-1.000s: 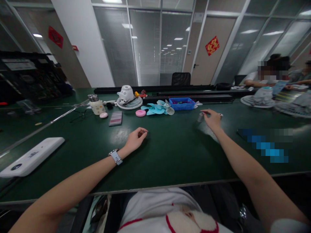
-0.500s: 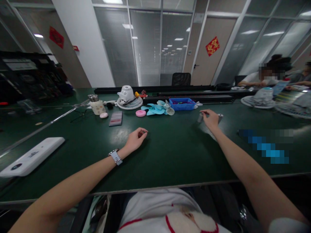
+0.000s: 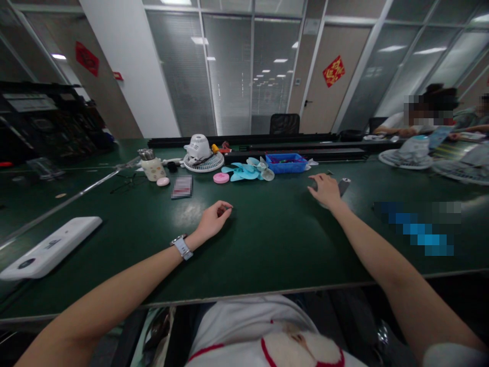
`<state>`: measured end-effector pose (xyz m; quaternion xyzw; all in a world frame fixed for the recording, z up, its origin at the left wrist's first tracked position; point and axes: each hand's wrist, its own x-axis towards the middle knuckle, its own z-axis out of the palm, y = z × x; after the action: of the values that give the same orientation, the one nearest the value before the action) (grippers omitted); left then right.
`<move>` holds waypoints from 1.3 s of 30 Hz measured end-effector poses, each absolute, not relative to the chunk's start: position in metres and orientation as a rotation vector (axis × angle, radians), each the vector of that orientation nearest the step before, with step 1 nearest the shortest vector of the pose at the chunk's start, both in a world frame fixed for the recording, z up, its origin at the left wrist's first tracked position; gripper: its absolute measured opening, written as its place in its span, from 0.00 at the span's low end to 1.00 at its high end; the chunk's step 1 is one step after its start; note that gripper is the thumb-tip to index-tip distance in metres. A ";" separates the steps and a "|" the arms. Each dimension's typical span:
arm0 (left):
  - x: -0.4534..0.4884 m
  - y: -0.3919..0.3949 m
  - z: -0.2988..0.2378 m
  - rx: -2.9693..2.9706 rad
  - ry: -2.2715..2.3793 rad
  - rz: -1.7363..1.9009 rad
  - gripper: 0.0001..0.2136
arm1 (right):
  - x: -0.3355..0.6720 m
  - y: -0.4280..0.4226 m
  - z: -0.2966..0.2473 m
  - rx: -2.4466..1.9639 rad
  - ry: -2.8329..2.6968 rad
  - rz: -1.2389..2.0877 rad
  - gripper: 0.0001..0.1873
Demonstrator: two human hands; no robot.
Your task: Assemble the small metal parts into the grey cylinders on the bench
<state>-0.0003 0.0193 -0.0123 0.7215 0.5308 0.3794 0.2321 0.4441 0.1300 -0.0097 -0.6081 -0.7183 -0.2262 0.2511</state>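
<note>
My left hand [image 3: 214, 218] rests on the green table [image 3: 267, 239] near its middle. Its thumb and fingertips are pinched together on something small that I cannot make out. A watch [image 3: 182, 246] is on that wrist. My right hand [image 3: 324, 190] lies further back and to the right, fingers stretched out and pointing left, low over the table. A dark, stubby tool with a silvery end [image 3: 344, 185] pokes out from behind that hand, touching it or partly under it.
Behind my hands lie blue fan blades [image 3: 246, 172], a blue bin [image 3: 286, 163], a white fan body on a grille [image 3: 200, 153], two pink discs [image 3: 220, 178], a mug [image 3: 153, 166] and glasses [image 3: 126, 181]. A white device [image 3: 49, 247] lies front left. Other people sit far right.
My right hand has lowered and flattened, fingers now stretched out; the tool's silvery left end no longer shows. My left hand has stayed still.
</note>
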 end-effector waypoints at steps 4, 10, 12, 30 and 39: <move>0.000 0.019 -0.012 1.989 1.463 1.039 0.13 | 0.440 0.128 -0.015 -1.770 -1.994 -0.638 0.25; 0.001 0.019 -0.012 1.977 1.470 1.034 0.13 | 0.444 0.130 -0.019 -1.778 -1.823 -0.407 0.31; 0.002 0.019 -0.012 1.975 1.465 1.035 0.13 | 0.446 0.133 -0.022 -1.754 -1.756 -0.344 0.32; 0.010 0.004 0.004 2.191 1.342 1.071 0.16 | 0.314 0.083 -0.006 -1.110 -1.680 0.665 0.30; 0.032 -0.016 0.016 2.345 1.305 1.139 0.16 | 0.236 0.004 -0.001 -0.830 -1.932 0.989 0.27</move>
<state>0.0324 -0.0158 0.0161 0.7992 0.4446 0.3883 0.1129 0.2356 0.0040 -0.0012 -0.3276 -0.7627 0.3907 0.3978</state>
